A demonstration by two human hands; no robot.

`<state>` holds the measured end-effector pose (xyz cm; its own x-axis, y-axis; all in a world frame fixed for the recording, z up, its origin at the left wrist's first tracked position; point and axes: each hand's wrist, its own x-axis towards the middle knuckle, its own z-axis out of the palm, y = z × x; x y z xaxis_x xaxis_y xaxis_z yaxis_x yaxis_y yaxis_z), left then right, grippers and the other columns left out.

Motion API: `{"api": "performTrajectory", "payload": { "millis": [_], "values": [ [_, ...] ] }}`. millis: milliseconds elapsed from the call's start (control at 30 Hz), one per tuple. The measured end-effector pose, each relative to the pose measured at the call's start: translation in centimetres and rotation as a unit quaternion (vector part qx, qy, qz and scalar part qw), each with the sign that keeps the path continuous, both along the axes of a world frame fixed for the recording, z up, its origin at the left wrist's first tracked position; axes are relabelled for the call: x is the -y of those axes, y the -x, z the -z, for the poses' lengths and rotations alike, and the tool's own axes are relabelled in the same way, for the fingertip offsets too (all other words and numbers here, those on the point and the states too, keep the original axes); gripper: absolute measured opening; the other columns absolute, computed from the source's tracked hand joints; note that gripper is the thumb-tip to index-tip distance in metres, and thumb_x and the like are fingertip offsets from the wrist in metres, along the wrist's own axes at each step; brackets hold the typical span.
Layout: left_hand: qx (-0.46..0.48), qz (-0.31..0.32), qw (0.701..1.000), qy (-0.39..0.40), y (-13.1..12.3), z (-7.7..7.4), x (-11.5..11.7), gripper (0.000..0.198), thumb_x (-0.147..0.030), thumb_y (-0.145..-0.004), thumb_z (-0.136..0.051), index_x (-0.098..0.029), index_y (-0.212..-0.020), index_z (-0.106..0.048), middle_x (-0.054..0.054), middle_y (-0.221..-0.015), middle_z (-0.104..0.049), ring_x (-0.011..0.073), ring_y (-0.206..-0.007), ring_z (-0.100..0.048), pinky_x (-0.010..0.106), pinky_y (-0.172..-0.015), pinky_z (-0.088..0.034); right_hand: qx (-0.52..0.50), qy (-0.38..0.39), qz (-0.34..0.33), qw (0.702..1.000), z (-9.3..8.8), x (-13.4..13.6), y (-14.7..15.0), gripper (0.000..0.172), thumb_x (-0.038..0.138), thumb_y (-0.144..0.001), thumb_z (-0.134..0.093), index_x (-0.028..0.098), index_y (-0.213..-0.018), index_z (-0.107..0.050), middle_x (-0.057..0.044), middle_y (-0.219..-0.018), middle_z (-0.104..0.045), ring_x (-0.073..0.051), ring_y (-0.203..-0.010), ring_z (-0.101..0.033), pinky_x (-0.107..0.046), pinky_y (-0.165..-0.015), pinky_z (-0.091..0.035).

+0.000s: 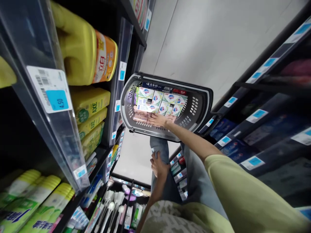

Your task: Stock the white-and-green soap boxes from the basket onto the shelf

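Note:
My right hand (pixel 157 119) reaches down into a grey shopping basket (pixel 196 118). Its fingers are stretched out over pinkish packs (pixel 140 116) along the basket's near side, touching them; I cannot make out what the packs are. Beside them in the basket lie several white-and-green soap boxes (pixel 167 97), stacked close together. A dark blue box (pixel 152 85) stands along the far wall. Lower down, my left hand (pixel 159 166) rests against my jeans (pixel 160 147) near the knee, its fingers apart and somewhat bent, with nothing seen in them.
Shelves rise on both sides. The left shelf bears a yellow detergent jug (pixel 82 48), yellow AXE packs (pixel 93 106) and green-and-white packs (pixel 31 200). Price-tagged shelf edges (pixel 257 115) run along the right. Brushes (pixel 113 207) hang at the bottom. Pale floor (pixel 206 42) stretches beyond the basket.

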<state>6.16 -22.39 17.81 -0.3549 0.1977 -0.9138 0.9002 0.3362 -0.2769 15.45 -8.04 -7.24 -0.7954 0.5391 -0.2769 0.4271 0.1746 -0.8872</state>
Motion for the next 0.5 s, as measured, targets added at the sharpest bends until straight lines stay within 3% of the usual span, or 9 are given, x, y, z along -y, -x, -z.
{"api": "performTrajectory", "payload": {
  "millis": [267, 500],
  "values": [
    [0.005, 0.036, 0.997, -0.062, 0.8, -0.2, -0.2, 0.082, -0.02, -0.062, -0.079, -0.026, -0.141, -0.054, 0.016, -0.151, -0.046, 0.0375, -0.121, -0.053, 0.043, -0.082, -0.052, 0.058, -0.057, 0.017, 0.997, 0.4, 0.1, 3.3, 0.046, -0.001, -0.078, -0.046, 0.013, -0.116, -0.067, -0.016, -0.136, -0.062, -0.036, -0.137, -0.048, -0.07, -0.115, -0.026],
    [0.019, 0.03, 0.997, -0.071, 1.2, -0.2, 0.2, 0.081, -0.016, -0.063, -0.077, -0.024, -0.14, -0.055, 0.018, -0.151, -0.043, 0.0387, -0.122, -0.052, 0.044, -0.082, -0.05, 0.057, -0.088, 0.034, 0.994, -1.0, -0.3, 2.0, 0.05, 0.0, -0.078, -0.044, 0.021, -0.116, -0.068, -0.008, -0.125, -0.068, -0.03, -0.127, -0.054, -0.067, -0.112, -0.032]
  ]
}}
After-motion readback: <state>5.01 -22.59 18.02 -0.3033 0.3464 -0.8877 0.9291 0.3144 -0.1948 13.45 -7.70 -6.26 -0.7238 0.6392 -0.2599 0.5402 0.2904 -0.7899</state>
